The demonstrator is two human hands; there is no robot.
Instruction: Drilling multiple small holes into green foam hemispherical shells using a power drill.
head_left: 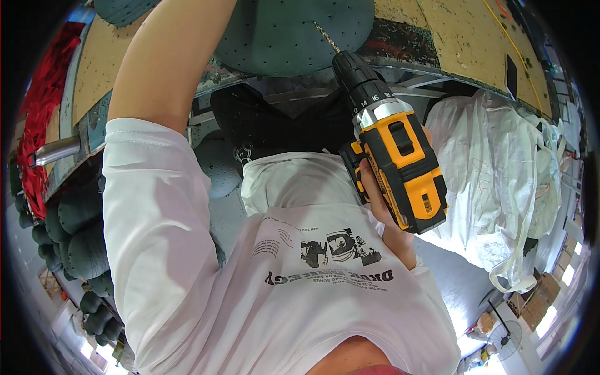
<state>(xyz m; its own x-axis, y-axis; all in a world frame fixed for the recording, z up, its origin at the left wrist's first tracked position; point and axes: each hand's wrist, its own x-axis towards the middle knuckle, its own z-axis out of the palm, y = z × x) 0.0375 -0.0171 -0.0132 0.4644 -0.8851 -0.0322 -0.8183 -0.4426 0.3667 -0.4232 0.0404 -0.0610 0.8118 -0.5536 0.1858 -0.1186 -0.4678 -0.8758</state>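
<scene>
My right hand [374, 195] is wrapped around the grip of a yellow-and-black cordless drill [400, 164], held in front of my body. Its twist bit [326, 37] points up and to the left, over a dark green, rounded panel [284, 40] dotted with small holes. Whether the tip touches the panel I cannot tell. My left forearm [169, 69] stretches forward past the panel's left side, and its hand lies beyond the upper edge of the picture. A second dark green piece [125, 9] shows at the top left.
The panel rests on a tan, worn worktop [465, 37] crossed by a yellow cord [507, 31]; a dark flat rectangle [511, 76] lies by its edge. A big white sack [484, 181] stands right. Stacked dark rounded pieces [87, 244], red material [53, 94] and a metal cylinder [57, 152] are left.
</scene>
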